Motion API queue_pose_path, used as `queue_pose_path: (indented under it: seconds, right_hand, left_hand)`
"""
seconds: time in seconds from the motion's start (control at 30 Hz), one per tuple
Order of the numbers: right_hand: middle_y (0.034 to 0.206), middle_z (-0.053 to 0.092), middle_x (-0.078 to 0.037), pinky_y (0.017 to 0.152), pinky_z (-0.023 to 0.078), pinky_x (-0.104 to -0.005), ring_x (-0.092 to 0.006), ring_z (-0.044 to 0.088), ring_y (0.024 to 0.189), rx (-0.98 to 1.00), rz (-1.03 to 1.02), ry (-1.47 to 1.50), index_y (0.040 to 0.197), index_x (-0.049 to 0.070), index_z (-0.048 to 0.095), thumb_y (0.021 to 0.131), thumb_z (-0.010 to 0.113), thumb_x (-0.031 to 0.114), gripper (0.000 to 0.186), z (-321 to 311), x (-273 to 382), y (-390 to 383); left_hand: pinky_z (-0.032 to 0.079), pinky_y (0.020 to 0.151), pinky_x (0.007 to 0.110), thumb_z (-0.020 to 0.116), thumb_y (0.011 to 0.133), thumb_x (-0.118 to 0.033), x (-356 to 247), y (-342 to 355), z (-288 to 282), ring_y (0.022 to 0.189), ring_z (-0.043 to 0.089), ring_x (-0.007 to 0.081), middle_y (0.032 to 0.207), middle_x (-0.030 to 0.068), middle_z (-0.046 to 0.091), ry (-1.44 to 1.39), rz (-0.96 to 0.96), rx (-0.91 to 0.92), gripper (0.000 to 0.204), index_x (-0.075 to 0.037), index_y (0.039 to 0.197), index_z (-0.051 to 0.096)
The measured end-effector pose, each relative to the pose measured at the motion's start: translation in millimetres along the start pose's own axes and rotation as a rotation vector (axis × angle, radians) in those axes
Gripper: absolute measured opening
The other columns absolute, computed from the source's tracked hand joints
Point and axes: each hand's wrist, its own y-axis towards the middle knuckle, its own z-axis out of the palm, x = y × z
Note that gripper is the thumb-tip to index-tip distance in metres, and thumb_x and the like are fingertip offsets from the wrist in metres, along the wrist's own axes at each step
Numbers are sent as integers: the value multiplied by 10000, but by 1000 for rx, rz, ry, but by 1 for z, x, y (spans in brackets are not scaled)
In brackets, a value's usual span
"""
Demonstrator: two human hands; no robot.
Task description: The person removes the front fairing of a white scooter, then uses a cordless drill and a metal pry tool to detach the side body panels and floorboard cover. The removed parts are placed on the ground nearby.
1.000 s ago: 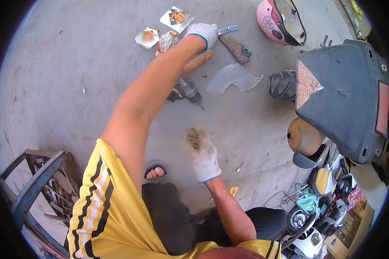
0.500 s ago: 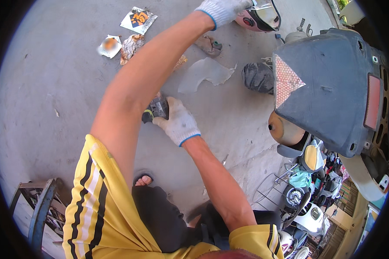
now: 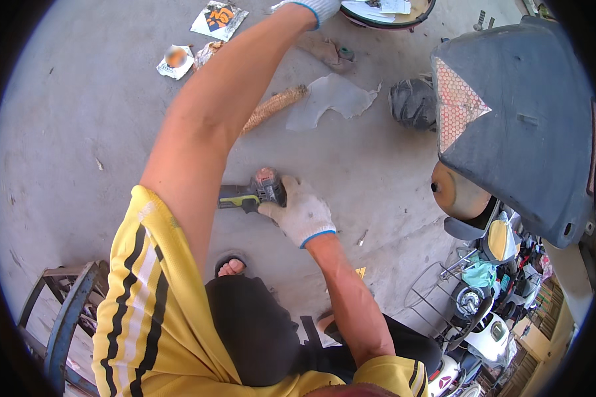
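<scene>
Concrete floor (image 3: 79, 145) is seen from the head view; a round bowl (image 3: 387, 20) at the top holds papers. The cordless drill (image 3: 255, 193) is gripped by the right hand (image 3: 301, 212), fingers closed around it. The left hand (image 3: 311, 8) is reached toward the bowl, its fingers cut off from view.

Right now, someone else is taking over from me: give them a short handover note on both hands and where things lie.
Right hand: gloved, grip closed on the cordless power tool, which lies low over the concrete floor.
Left hand: gloved, stretched far forward to the round pink-rimmed thing at the top edge; its grip is cut off from view.
Nearby: a torn plastic sheet, a rough brown stick, a dark grey panel at the right.
Done: tool in hand. Left: nothing visibly worked yet.
</scene>
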Motion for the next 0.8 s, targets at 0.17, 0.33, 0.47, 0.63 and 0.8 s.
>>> queue_pose_path:
  seconds: [0.17,0.33,0.47,0.63,0.8]
  right_hand:
    - [1377,631,-150,1114,442,-540,-380,515,1379,-498,-582,-313,1388,84,609,825,802,329,643,-44,24,64]
    - [1319,691,-79,1026,445,-587,-334,568,1337,-396,-439,-620,1229,177,761,935,688,267,316,-28,8,125]
    - [1240,722,-67,924,494,-553,-313,658,1202,-381,-421,-629,1108,185,814,968,647,251,228,-18,-39,75]
    - [1219,750,-130,921,550,-552,-344,703,1174,-427,-352,-713,1079,123,817,976,635,223,231,-49,-157,30]
    - [1150,779,-237,888,616,-493,-418,768,1030,-429,149,-255,1179,40,794,993,602,239,333,-78,-245,-19]
  left_hand:
    - [563,871,562,542,1025,-209,-10,-114,-59,1038,716,444,1224,199,700,215,-27,-30,219,-116,1198,639]
    - [542,841,558,609,1026,-252,-3,-194,-102,1050,698,455,1114,208,718,222,-45,78,207,-112,1177,630]
    - [545,797,559,647,1008,-220,-40,-269,-130,994,701,460,1080,206,704,331,-68,145,189,-95,1148,620]
    - [566,764,545,679,986,-202,-112,-333,-104,929,715,433,1040,177,699,321,24,142,186,-101,1133,630]
    - [570,702,536,712,922,-151,-165,-385,-111,840,725,410,1054,137,699,342,115,266,185,-116,1075,614]
